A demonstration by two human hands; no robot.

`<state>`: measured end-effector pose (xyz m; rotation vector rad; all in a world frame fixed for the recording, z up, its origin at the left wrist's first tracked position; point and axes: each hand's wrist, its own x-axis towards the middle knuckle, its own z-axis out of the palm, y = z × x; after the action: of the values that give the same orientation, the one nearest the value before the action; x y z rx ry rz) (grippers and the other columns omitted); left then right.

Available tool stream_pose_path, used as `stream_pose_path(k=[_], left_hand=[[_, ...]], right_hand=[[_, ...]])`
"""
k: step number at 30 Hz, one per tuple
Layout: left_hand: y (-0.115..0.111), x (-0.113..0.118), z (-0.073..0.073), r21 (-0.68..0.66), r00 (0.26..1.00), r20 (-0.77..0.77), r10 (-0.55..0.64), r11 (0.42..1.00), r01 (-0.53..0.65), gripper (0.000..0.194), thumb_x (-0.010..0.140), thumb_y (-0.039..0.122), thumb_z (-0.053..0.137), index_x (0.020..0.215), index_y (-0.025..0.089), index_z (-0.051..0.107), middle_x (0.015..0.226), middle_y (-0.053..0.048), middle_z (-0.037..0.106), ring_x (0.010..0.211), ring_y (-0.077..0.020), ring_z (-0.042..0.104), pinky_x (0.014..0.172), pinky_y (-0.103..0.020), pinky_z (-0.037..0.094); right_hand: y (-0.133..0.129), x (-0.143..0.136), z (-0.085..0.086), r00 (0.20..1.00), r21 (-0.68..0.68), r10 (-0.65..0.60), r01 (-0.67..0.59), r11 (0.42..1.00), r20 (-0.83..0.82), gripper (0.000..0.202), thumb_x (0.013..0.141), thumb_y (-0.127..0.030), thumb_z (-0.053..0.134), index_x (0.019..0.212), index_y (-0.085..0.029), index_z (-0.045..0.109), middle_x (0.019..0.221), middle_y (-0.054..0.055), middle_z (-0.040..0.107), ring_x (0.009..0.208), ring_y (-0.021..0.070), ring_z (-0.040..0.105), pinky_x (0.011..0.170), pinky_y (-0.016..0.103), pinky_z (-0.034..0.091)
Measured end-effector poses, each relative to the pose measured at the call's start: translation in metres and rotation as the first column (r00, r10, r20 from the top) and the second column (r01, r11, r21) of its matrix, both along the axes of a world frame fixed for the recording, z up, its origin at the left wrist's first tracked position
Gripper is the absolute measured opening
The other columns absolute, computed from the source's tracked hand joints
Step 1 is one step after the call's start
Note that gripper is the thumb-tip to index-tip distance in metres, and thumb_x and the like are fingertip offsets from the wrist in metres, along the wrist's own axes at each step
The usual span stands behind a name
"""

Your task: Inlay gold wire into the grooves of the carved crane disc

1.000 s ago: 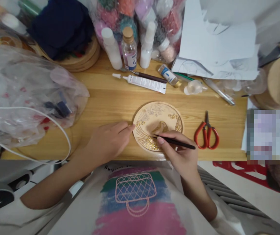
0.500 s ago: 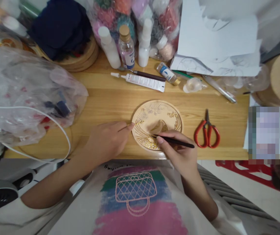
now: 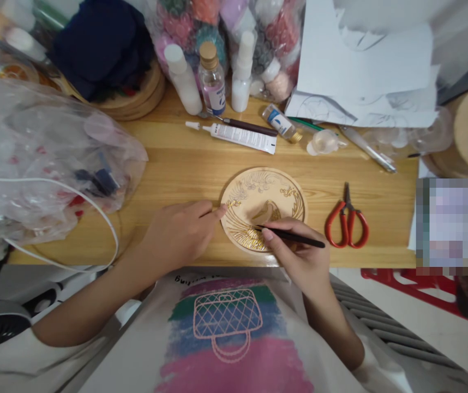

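Observation:
A round wooden plaque point(image 3: 254, 207) with gold line work lies near the table's front edge. My right hand point(image 3: 299, 251) grips a thin dark tool point(image 3: 301, 238), its tip on the gold lines in the lower middle of the plaque. At the plaque's left rim rests a fingertip of my left hand point(image 3: 180, 232); its fingers are curled together, and whether anything small is between them is hidden. Red-handled scissors point(image 3: 346, 221) lie right of the plaque, apart from both hands.
Behind the plaque lie a white tube point(image 3: 244, 137), a small vial point(image 3: 281, 123) and a silver knife point(image 3: 369, 149). Bottles point(image 3: 213, 82) stand farther back. A plastic bag point(image 3: 54, 147) and a white cable point(image 3: 95, 204) are at the left, papers point(image 3: 365, 71) at the back right.

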<state>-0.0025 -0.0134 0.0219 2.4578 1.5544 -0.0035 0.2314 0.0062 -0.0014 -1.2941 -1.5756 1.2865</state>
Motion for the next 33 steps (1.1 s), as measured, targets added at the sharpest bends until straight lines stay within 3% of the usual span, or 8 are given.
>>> stream_pose_path(k=[11, 19, 33], left_hand=[[0.0061, 0.0014, 0.0065, -0.033, 1.000, -0.013, 0.003, 0.999, -0.004, 0.042, 0.092, 0.009, 0.037, 0.120, 0.016, 0.067, 0.083, -0.005, 0.069, 0.069, -0.0188, 0.062, 0.055, -0.029, 0.042], [0.0063, 0.0019, 0.0050, -0.086, 0.999, 0.021, 0.049, 0.995, -0.047, 0.044, 0.093, 0.011, 0.035, 0.124, 0.019, 0.065, 0.101, -0.006, 0.073, 0.082, -0.0207, 0.068, 0.063, -0.031, 0.050], [0.0063, 0.0001, 0.0070, -0.124, 0.996, 0.053, 0.067, 0.990, -0.060, 0.041, 0.094, 0.013, 0.036, 0.123, 0.020, 0.064, 0.096, -0.006, 0.073, 0.078, -0.0210, 0.068, 0.062, -0.030, 0.048]], right_hand=[[-0.0005, 0.0006, -0.0018, 1.000, -0.011, -0.007, 0.007, 1.000, -0.005, 0.010, 0.083, -0.019, 0.074, 0.089, -0.027, 0.076, 0.083, -0.004, 0.077, 0.075, 0.0085, 0.072, 0.067, 0.018, 0.057], [-0.0007, 0.0001, -0.0018, 1.000, -0.019, -0.007, 0.007, 1.000, 0.000, 0.010, 0.084, -0.019, 0.073, 0.089, -0.027, 0.076, 0.083, -0.004, 0.077, 0.075, 0.0094, 0.072, 0.068, 0.020, 0.057], [0.0000, -0.0003, -0.0003, 1.000, -0.030, 0.002, -0.002, 1.000, 0.001, 0.008, 0.084, -0.020, 0.073, 0.089, -0.026, 0.076, 0.082, -0.003, 0.076, 0.074, 0.0109, 0.071, 0.067, 0.022, 0.057]])
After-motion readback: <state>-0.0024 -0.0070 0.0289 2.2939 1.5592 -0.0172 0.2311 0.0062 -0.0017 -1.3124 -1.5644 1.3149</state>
